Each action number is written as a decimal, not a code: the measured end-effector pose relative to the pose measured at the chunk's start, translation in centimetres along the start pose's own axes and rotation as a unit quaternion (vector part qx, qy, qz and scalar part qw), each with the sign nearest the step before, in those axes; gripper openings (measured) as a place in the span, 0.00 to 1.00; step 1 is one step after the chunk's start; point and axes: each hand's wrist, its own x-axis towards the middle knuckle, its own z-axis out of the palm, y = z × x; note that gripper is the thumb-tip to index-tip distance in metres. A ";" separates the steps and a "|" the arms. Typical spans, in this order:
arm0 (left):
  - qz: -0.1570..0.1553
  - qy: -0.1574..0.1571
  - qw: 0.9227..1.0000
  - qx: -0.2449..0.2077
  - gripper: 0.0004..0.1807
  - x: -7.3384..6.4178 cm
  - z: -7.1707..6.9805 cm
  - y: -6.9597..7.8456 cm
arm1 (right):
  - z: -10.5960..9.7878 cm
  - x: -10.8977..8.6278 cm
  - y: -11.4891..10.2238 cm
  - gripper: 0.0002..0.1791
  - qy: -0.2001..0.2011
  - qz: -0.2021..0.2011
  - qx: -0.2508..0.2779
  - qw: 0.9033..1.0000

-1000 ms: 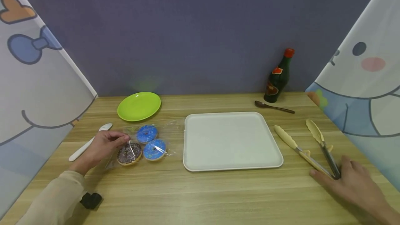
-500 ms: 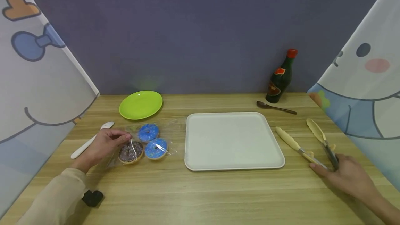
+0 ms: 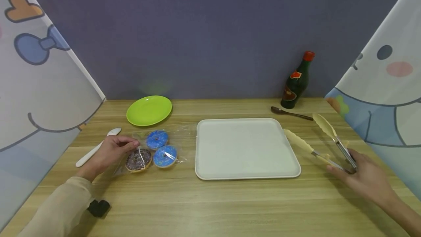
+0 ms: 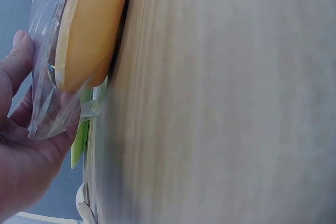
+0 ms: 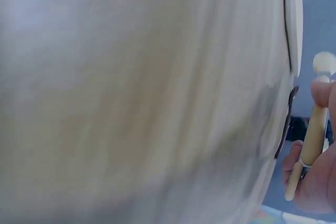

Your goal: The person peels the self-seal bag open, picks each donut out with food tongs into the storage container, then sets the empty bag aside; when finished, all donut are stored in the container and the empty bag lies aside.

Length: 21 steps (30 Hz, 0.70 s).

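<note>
My left hand [image 3: 110, 153] pinches the clear plastic bag [image 4: 44, 114] at its upper left side. Inside the bag lie a chocolate doughnut [image 3: 138, 160] with sprinkles and two blue-iced doughnuts [image 3: 165, 156]. In the left wrist view the thumb and fingers sit at the bag's edge, beside a doughnut's tan underside. At the right, my right hand [image 3: 368, 178] grips a pair of tongs [image 3: 343, 153] by the hinge end, with their cream tips spread apart and pointing away from me. The right wrist view shows the thumb and fingers round the tongs' handle, raised over the table.
A white tray [image 3: 246, 149] occupies the middle of the wooden table. Behind stand a green plate [image 3: 149, 111] and a dark bottle [image 3: 295, 81], with a brown spoon [image 3: 291, 113] in front of the bottle. A white spoon [image 3: 88, 156] lies beside the left hand, a black object [image 3: 98, 208] near the sleeve.
My right hand has closed round the tongs and lifted them, moving them slightly forward with the tips nearer the tray. The left hand keeps its pinch on the bag.
</note>
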 end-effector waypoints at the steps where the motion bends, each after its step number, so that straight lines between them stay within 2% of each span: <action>1: 0.000 0.001 1.000 0.000 0.14 0.0 0.0 0.0 | 0.1 0.2 -0.4 0.45 0.007 -0.011 -0.002 1.000; 3: 0.003 0.001 1.000 -0.002 0.14 -0.1 0.1 -0.1 | 0.2 0.7 -1.2 0.44 0.018 -0.033 -0.006 0.999; 6: 0.009 0.001 1.000 -0.007 0.13 0.0 0.1 -0.1 | 0.7 1.3 -2.7 0.45 0.014 -0.066 -0.004 0.998; 11: 0.011 0.002 1.000 -0.018 0.13 -0.1 0.1 -0.2 | 1.9 2.5 -5.4 0.40 0.014 -0.151 0.024 0.988; 15: 0.010 0.004 1.000 -0.017 0.13 0.0 0.1 -0.1 | 2.9 3.4 -7.6 0.36 -0.004 -0.211 0.064 0.975; 21: 0.012 0.000 1.000 -0.006 0.13 0.1 0.1 -0.2 | 4.3 4.9 -10.8 0.32 -0.066 -0.277 0.132 0.950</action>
